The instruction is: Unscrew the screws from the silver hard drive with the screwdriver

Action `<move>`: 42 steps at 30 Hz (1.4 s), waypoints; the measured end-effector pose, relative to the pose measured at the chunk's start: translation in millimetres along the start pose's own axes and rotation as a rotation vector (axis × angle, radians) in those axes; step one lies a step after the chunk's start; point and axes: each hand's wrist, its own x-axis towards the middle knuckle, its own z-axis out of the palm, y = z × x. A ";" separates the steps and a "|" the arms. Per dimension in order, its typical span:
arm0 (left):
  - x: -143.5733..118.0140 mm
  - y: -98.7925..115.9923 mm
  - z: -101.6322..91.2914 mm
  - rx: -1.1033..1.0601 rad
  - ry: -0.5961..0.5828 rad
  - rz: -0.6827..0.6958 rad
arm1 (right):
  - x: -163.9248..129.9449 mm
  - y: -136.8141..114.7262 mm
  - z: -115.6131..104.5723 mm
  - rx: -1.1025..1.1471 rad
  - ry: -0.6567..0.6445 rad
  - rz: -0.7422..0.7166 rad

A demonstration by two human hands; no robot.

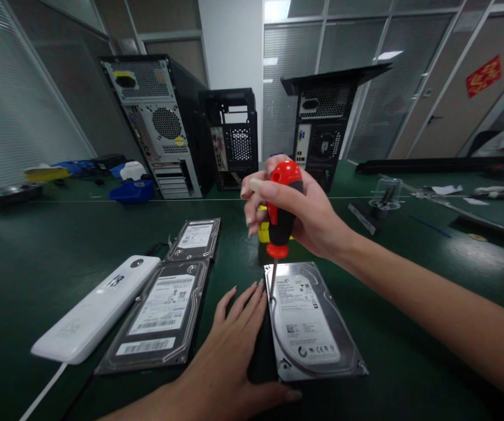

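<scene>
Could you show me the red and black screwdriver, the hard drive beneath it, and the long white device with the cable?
Screwdriver [282, 229]: head view, black part of its handle.
Hard drive [305, 318]: head view, its white label.
White device [96, 310]: head view, its top face.

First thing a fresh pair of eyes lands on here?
Probably the red-and-black screwdriver near the centre, gripped in the right hand, its shaft slanting down to the left edge of a hard drive. The left hand lies spread beside that same edge. Next, the three computer cases standing along the back of the green table.
</scene>
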 end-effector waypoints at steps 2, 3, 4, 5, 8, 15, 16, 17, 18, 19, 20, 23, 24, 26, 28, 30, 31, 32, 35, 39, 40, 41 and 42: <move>-0.4 -0.3 0.3 0.008 -0.009 0.000 | -1.0 -1.1 1.1 0.001 0.005 0.005; -0.5 -0.3 0.5 0.013 -0.012 -0.002 | -1.7 -2.3 1.7 0.009 0.008 0.019; -0.6 -0.2 0.8 0.019 -0.012 -0.006 | -2.3 -3.7 2.3 0.024 0.008 0.030; -0.7 -0.1 1.0 0.022 -0.010 -0.009 | -3.0 -5.2 2.7 0.043 0.004 0.041; -1.0 0.4 1.3 0.032 0.000 -0.012 | -4.4 -7.9 3.1 0.059 -0.028 0.075; -1.4 0.2 1.2 0.042 -0.018 -0.030 | -1.7 -1.7 3.6 -0.027 -0.006 0.026; -1.3 0.0 1.2 0.039 -0.018 -0.026 | -1.2 -0.9 3.8 -0.031 -0.011 0.012; -1.1 -0.2 1.1 0.036 -0.018 -0.021 | -0.8 -0.4 4.0 -0.036 -0.015 0.005; -0.9 -0.2 0.8 0.033 -0.019 -0.018 | -0.6 -0.3 4.2 -0.041 -0.016 0.005; -0.6 -0.2 0.4 0.031 -0.021 -0.017 | -0.6 -0.5 4.4 -0.040 -0.017 0.009; -0.3 0.1 -0.1 0.030 -0.024 -0.017 | -0.7 -1.0 4.6 -0.031 -0.016 0.015; 0.2 1.3 -1.2 0.029 -0.025 -0.029 | -1.8 -3.1 4.5 0.040 -0.020 0.039; 0.2 1.7 -1.2 0.029 -0.023 -0.032 | -2.2 -3.6 4.2 0.065 -0.028 0.048; 0.1 2.3 -0.9 0.030 -0.021 -0.033 | -2.9 -3.8 3.4 0.087 -0.045 0.075; -0.2 2.3 -0.4 0.030 -0.017 -0.029 | -3.0 -3.1 2.5 0.065 -0.037 0.093; -0.5 1.9 -0.3 0.023 -0.007 -0.020 | -2.5 -2.0 1.9 0.022 -0.002 0.076; -0.6 1.7 -0.4 0.019 -0.003 -0.015 | -2.2 -1.5 1.8 0.003 0.015 0.058; -0.6 1.4 -0.6 0.015 -0.002 -0.012 | -2.0 -1.0 1.9 -0.013 0.024 0.043; -0.9 0.6 -0.7 0.011 -0.008 -0.012 | -2.7 -0.8 2.5 -0.052 0.014 0.016; -1.3 1.3 -0.4 0.006 0.017 -0.007 | -5.1 -3.4 3.2 -0.019 0.005 0.017; -1.3 1.9 -0.6 0.007 0.017 -0.008 | -5.5 -4.2 3.2 0.002 -0.005 0.032; -1.2 2.6 -0.8 0.010 0.011 -0.012 | -5.6 -4.7 2.9 0.016 -0.014 0.050; -1.0 3.3 -1.1 0.014 0.001 -0.017 | -5.5 -4.9 2.6 0.021 -0.020 0.066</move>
